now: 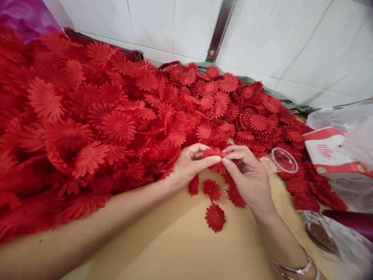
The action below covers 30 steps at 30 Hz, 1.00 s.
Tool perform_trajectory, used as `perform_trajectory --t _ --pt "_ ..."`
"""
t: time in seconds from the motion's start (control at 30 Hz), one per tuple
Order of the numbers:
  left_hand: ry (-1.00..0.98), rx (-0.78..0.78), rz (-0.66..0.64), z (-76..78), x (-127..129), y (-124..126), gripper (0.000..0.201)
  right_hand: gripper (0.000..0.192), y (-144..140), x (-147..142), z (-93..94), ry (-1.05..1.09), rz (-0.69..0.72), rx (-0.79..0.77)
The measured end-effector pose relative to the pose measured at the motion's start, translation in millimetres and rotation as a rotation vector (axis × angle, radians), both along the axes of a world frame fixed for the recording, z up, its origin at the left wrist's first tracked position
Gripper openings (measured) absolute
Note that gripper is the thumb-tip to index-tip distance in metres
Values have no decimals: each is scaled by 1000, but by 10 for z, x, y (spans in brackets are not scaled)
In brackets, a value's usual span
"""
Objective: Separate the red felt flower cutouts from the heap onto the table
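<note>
Between my two hands, near the middle of the view, is a red fabric flower piece [212,152] with notched petals. My left hand [189,165] pinches it between thumb and fingers, a ring on one finger. Thumb and fingers of my right hand [247,171] are closed on its right edge, close to my left thumb tip. Below the hands, small dark red flower pieces [215,217] lie on the tan tabletop [186,249]. A large heap of red flower pieces [87,116] spreads left of and behind my hands.
Darker flower pieces [256,122] pile up at the back right. A clear round plastic lid [284,160] lies right of my hand. Beyond it are a red-and-white box [332,151] and plastic bags [344,241]. White tiled wall [163,27] stands behind; a dark red bag [107,46] rests against it.
</note>
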<state>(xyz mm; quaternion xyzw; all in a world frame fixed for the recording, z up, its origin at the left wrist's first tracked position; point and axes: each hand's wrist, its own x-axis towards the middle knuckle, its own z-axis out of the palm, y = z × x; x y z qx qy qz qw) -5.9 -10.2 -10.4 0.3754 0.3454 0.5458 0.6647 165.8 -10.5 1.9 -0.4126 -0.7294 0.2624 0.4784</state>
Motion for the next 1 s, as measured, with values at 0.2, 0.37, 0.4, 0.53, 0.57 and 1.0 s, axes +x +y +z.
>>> perform_trajectory --t 0.2,0.37,0.4,0.53,0.57,1.0 --pt "-8 6 -39 -25 3 -3 35 12 97 74 -110 222 -94 -175" --pt "18 -9 52 -40 8 -2 33 22 194 149 -147 466 -166 -262" --pt "17 -11 74 -39 8 -4 35 26 198 144 -143 492 -173 -275" --pt "0 19 101 -41 11 -18 41 37 169 83 -129 456 -157 -293" --pt "-7 34 98 -47 13 -19 37 38 158 70 -128 432 -139 -293" --pt "-28 35 118 -85 24 16 43 24 90 103 -56 236 1 -311"
